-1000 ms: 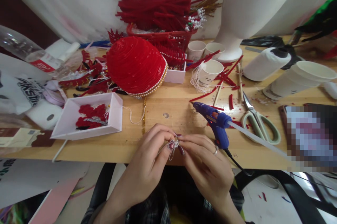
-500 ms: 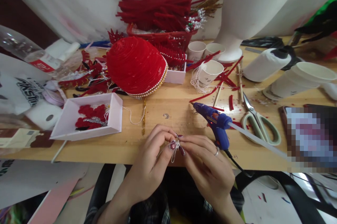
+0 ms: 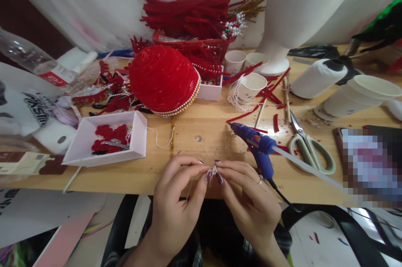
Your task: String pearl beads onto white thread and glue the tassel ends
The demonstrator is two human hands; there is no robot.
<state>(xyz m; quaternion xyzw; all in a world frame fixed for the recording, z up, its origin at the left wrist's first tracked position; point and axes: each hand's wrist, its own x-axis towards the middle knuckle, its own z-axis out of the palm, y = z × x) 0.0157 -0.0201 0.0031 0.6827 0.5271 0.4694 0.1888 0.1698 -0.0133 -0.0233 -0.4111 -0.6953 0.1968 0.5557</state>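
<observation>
A small knot of white string (image 3: 213, 172) is pinched between both hands over the table's front edge. My left hand (image 3: 180, 196) grips it from the left with thumb and fingertips, and a thin strand hangs below. From the right, my right hand (image 3: 251, 193), with a ring on one finger, pinches the same string. A blue glue gun (image 3: 259, 150) lies just beyond my right hand. Behind the hands sits a red dome-shaped piece (image 3: 161, 78) with a pearl and gold rim. A white open box (image 3: 138, 139) holding red flowers stands to the left.
Green-handled scissors (image 3: 309, 145) lie right of the glue gun, near a pixelated screen. White cups (image 3: 250, 87), red pieces and a thread cone (image 3: 315, 78) stand farther back. A red basket (image 3: 191, 43) bears red strips beside a white mannequin stand (image 3: 276, 60). A bottle lies at left.
My left hand has shifted slightly left, and its fingers are repositioned around the string. The string remains pinched between both hands. The view has moved slightly.
</observation>
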